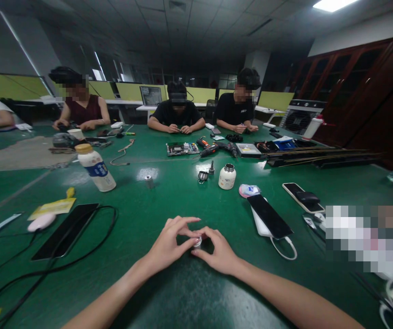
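Between my two hands, low in the middle of the head view, is a small silvery cylindrical part [197, 243]. My right hand [220, 253] pinches it between thumb and fingers. The thumb of my left hand [170, 240] touches its top, while the left index finger is stretched out above, apart from the thumb. A similar small metal cylinder [149, 182] stands on the green table [169, 201] beyond my left hand. Farther off are a white open-mouthed bottle [227, 177], a dark ring-shaped piece [202, 177] and a small upright metal fitting [212, 167].
A milk bottle [96, 167], a tablet [65, 230] and black cables lie left. Phones [269, 216] [302, 197] with a white cable lie right. A circuit board [182, 149] and power drills [228, 148] are farther back. Several people sit across the table.
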Tool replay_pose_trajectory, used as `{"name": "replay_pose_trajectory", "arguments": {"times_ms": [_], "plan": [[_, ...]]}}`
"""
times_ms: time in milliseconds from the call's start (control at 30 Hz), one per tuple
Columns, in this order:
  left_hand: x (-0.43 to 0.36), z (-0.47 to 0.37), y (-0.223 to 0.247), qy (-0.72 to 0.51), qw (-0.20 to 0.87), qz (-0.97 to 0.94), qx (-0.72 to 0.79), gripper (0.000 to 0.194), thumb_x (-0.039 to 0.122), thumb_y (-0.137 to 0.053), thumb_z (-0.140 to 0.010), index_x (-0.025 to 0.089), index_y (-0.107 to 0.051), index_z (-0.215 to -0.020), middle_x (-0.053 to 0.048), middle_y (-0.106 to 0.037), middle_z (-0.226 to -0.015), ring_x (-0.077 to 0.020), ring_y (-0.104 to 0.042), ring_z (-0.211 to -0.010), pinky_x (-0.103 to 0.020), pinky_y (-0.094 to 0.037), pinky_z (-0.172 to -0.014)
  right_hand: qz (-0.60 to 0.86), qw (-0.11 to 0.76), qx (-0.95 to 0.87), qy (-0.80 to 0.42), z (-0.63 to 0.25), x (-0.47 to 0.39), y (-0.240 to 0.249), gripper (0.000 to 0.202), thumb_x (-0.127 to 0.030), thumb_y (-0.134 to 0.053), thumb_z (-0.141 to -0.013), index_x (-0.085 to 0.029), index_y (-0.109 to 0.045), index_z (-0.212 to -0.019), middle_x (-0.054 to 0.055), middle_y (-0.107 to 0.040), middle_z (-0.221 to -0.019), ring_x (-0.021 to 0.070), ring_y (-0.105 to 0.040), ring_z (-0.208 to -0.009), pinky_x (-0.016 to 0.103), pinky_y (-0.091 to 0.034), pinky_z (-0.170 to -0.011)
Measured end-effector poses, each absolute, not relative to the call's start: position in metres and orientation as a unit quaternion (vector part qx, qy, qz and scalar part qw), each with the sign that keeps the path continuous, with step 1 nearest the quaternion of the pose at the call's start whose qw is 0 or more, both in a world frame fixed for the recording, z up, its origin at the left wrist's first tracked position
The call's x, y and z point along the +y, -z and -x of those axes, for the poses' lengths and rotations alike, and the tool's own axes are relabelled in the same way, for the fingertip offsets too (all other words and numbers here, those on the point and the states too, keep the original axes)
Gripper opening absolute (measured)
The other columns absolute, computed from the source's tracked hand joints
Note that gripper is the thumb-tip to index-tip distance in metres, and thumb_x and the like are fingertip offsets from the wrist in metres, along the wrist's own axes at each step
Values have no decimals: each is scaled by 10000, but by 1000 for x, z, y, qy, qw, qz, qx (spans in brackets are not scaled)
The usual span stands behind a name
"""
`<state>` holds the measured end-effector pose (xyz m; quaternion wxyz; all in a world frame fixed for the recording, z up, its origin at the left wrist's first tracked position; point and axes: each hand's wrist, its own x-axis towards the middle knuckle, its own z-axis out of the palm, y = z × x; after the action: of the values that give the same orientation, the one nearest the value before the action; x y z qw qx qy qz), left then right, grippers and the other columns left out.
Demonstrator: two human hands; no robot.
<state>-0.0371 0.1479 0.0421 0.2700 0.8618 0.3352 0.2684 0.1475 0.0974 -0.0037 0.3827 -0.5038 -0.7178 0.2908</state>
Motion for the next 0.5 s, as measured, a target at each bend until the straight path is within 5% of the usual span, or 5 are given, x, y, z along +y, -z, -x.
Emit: {"name": "replay_pose_trajectory", "arguments": {"times_ms": [233, 500], "plan": [[173, 51, -39, -395, 236, -789, 407, 314, 404, -655, -845, 239, -604, -1107, -41, -774, -940, -256, -640, -983, -417, -384, -935, 511, 377, -712, -299, -148, 97, 3, 331, -255, -756, -757, -236, -619, -1058, 16, -700, -1013, 208, -631, -910, 354, -432, -844], [213, 80, -7, -263, 188, -836, 443, 364, 355, -711, -795, 260, -613, -1133, -20, -771, -982, -270, -587, -1018, -425, -376, -894, 513, 374, -710, -306, -148, 97, 1, 338, -265, -748, -764, -243, -626, -1078, 21, -704, -1024, 217, -632, -927, 367, -439, -864]]}}
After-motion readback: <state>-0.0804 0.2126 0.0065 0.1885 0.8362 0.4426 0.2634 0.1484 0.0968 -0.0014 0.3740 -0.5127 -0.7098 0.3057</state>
